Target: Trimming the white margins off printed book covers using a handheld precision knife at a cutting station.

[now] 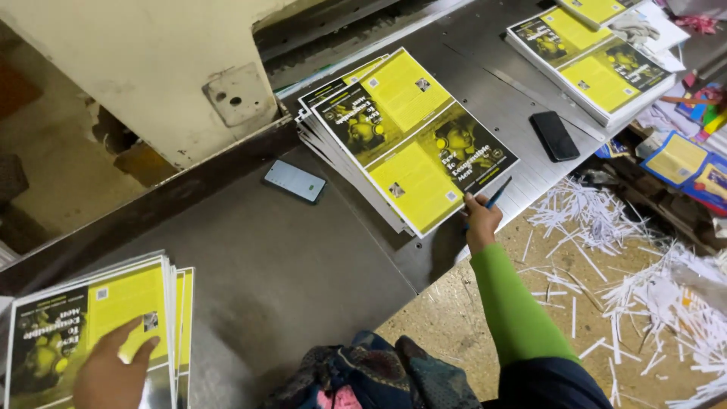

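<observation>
The left hand (113, 371) lies open on the lower-left yellow-and-black sheet stack (91, 326), steadying it; the right hand (481, 220), closed around a blue pen (500, 192), touches the centre stack (413, 140) on the worktop (265, 257).

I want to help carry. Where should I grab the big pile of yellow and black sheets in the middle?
Probably at the near corner of the middle pile, where the right hand already touches. That corner juts past the table edge, so fingers could slip underneath from the floor side.
</observation>
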